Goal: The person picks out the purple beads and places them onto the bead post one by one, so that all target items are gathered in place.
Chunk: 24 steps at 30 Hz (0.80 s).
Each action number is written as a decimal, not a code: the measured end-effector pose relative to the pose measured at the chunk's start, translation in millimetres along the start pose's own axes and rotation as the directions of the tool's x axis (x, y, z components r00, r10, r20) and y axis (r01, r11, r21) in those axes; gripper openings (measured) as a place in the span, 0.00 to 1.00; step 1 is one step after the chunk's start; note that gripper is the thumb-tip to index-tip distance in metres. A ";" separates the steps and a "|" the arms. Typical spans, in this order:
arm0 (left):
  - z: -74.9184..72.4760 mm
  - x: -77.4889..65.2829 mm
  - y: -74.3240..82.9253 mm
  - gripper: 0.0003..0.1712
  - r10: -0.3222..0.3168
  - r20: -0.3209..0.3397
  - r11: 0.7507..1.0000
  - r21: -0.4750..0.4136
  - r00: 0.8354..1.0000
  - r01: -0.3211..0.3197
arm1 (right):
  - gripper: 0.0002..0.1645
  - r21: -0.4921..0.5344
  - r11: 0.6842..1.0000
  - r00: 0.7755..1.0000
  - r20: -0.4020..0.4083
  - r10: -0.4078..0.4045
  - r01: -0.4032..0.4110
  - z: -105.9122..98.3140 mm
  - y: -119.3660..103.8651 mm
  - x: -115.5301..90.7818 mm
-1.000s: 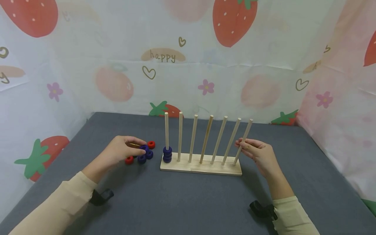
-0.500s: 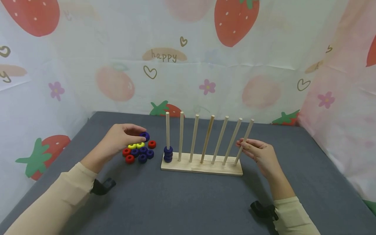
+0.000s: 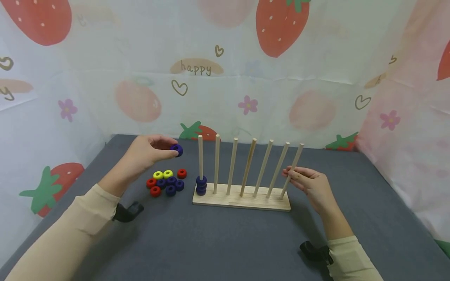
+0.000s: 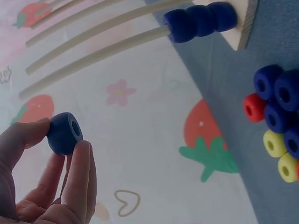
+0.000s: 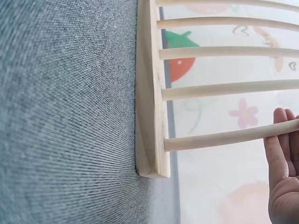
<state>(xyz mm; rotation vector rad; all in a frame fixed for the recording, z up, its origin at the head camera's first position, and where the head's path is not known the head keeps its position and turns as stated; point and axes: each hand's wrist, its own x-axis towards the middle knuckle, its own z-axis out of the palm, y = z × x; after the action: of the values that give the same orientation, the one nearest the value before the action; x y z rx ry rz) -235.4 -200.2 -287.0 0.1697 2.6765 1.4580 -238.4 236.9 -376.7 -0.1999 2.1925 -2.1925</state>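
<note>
My left hand [image 3: 147, 152] pinches a dark blue bead [image 3: 178, 150] between thumb and fingertips, raised to the left of the peg rack's leftmost peg [image 3: 200, 158]. In the left wrist view, the hole of that blue bead [image 4: 64, 134] shows at its side. Three blue beads [image 3: 201, 185] are stacked low on the leftmost peg. The rack has a pale wooden base [image 3: 242, 202] with several upright pegs in a row. At its other end, my right hand [image 3: 313, 189] holds the rightmost peg [image 3: 297, 154] between thumb and fingers; the right wrist view shows fingers [image 5: 279, 158] against it.
Left of the rack lies a loose cluster of several blue beads [image 3: 170, 190], three red beads [image 3: 155, 191] and two yellow beads [image 3: 168, 174] on the grey tabletop [image 3: 225, 242]. A printed fruit cloth [image 3: 270, 84] hangs behind the table and at both sides.
My left hand has picked a blue bead from the cluster and lifted it up, slightly to the right, uncovering the beads beneath. The right hand stays on the rightmost peg.
</note>
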 end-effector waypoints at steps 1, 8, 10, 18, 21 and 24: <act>-0.3 0.4 1.4 0.25 0.002 0.000 1.000 -0.002 1.000 -0.002 | 0.22 -0.002 1.000 1.000 -0.001 0.000 0.000 -0.2 0.0 -0.1; -3.0 2.0 9.6 0.25 0.029 -0.007 1.000 -0.006 1.000 -0.029 | 0.15 -0.003 1.000 1.000 0.001 0.003 -0.003 -1.0 0.0 -0.2; -3.4 2.2 11.8 0.25 0.031 -0.009 0.999 -0.011 0.999 -0.032 | 0.12 0.002 1.000 1.000 0.003 0.003 -0.003 -0.9 0.0 -0.2; -5.0 3.0 22.9 0.25 0.074 -0.017 0.997 -0.035 0.997 -0.074 | 0.10 0.010 1.000 1.000 0.004 -0.005 0.005 -1.2 0.3 0.2; -6.3 2.8 27.6 0.25 0.095 -0.022 0.995 -0.032 0.995 -0.096 | 0.10 -0.001 1.000 1.000 0.003 -0.005 0.005 -1.5 0.8 0.4; -6.9 2.7 32.7 0.25 0.108 -0.031 0.993 -0.037 0.994 -0.109 | 0.11 -0.014 1.000 1.000 0.005 -0.007 0.007 -1.8 1.4 0.4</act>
<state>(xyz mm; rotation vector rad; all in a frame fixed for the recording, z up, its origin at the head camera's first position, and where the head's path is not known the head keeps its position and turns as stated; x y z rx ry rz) -237.2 -187.9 -255.9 0.2988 2.6981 1.5534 -239.1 238.6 -378.1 -0.2134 2.2085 -2.1782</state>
